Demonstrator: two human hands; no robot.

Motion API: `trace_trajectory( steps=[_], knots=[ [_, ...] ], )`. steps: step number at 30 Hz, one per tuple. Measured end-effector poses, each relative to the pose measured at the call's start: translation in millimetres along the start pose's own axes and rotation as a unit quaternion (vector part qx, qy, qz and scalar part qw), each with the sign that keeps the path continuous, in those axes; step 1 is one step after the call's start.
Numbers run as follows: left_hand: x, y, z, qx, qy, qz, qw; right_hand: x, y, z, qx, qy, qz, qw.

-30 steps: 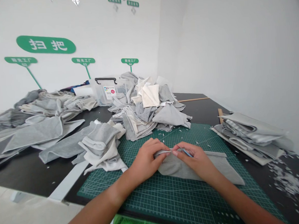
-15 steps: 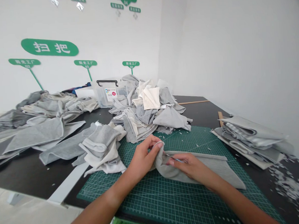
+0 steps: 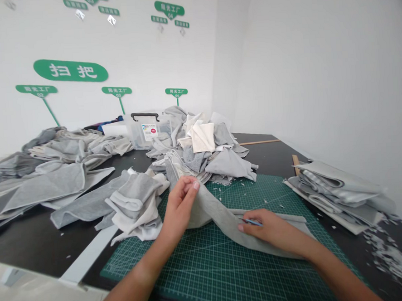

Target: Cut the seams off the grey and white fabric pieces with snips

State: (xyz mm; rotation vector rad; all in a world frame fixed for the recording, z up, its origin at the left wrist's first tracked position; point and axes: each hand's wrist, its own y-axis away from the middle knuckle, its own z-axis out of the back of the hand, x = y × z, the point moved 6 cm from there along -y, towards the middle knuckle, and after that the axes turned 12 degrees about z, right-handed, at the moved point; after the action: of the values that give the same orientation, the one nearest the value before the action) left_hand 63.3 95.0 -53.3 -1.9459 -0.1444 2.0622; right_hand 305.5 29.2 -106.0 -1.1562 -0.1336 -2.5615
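My left hand pinches the raised end of a long grey cloth strip between thumb and fingers. From there the strip slopes down to the right across a green cutting mat. My right hand is closed round a slim blue tool with a thin pointed tip; its exact kind is hard to make out. The tool lies just over the strip, and my right hand rests on the cloth, covering part of it.
A heap of grey and cream cloths stands behind the mat, near a clear plastic box. More cloths lie to the left. On the right are a folded cloth stack and scattered white scraps.
My left hand has moved left and slightly up with the cloth end, drawing the strip out straighter. My right hand with the blue tool has shifted a little right, away from the left hand.
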Motion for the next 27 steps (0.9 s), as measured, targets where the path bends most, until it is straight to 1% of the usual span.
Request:
trace_trajectory(
  steps=[2, 4, 7, 9, 11, 13, 16, 18, 19, 20, 22, 25, 27],
  knots=[
    [-1.6, -0.4, 6.0, -0.023, 0.008, 0.003, 1.0, -4.8, 2.4, 13.7, -0.017, 0.068, -0.001, 0.998],
    [-2.7, -0.6, 11.6, -0.048, 0.011, 0.007, 0.999, -6.1, 5.2, 25.3, -0.02, 0.093, 0.001, 0.995],
    [-3.9, -0.3, 16.7, -0.073, 0.007, 0.006, 0.997, -5.1, 8.2, 41.3, -0.033, 0.047, 0.01, 0.998],
    [-4.5, -0.1, 17.7, -0.08, 0.005, 0.004, 0.997, -11.0, 8.0, 53.0, -0.062, 0.021, 0.009, 0.998],
    [-4.7, 0.2, 17.3, -0.082, 0.005, 0.006, 0.997, -27.2, 6.8, 64.2, -0.099, 0.046, -0.003, 0.994],
    [-5.4, 1.0, 15.9, -0.08, 0.0, 0.006, 0.997, -53.1, 6.1, 72.3, -0.123, 0.114, -0.037, 0.985],
    [-8.3, 3.6, 14.7, -0.084, -0.009, -0.004, 0.996, -96.9, 9.2, 77.4, -0.122, 0.224, -0.131, 0.958],
    [-10.4, 5.6, 14.7, -0.09, -0.016, -0.012, 0.996, -115.2, 11.9, 77.7, -0.112, 0.266, -0.176, 0.941],
    [-11.2, 6.4, 15.0, -0.094, -0.02, -0.015, 0.995, -119.1, 12.4, 77.3, -0.11, 0.274, -0.185, 0.938],
    [-11.7, 7.0, 15.2, -0.097, -0.025, -0.016, 0.995, -119.4, 12.3, 77.0, -0.113, 0.273, -0.184, 0.937],
    [-11.9, 7.7, 16.3, -0.104, -0.032, -0.017, 0.994, -110.2, 9.5, 75.4, -0.127, 0.243, -0.152, 0.949],
    [-10.2, 7.2, 18.7, -0.117, -0.034, -0.01, 0.992, -81.1, 3.0, 66.7, -0.122, 0.132, -0.068, 0.981],
    [-8.9, 6.5, 19.9, -0.123, -0.032, -0.005, 0.992, -59.5, 1.5, 58.5, -0.102, 0.055, -0.037, 0.993]
  ],
)
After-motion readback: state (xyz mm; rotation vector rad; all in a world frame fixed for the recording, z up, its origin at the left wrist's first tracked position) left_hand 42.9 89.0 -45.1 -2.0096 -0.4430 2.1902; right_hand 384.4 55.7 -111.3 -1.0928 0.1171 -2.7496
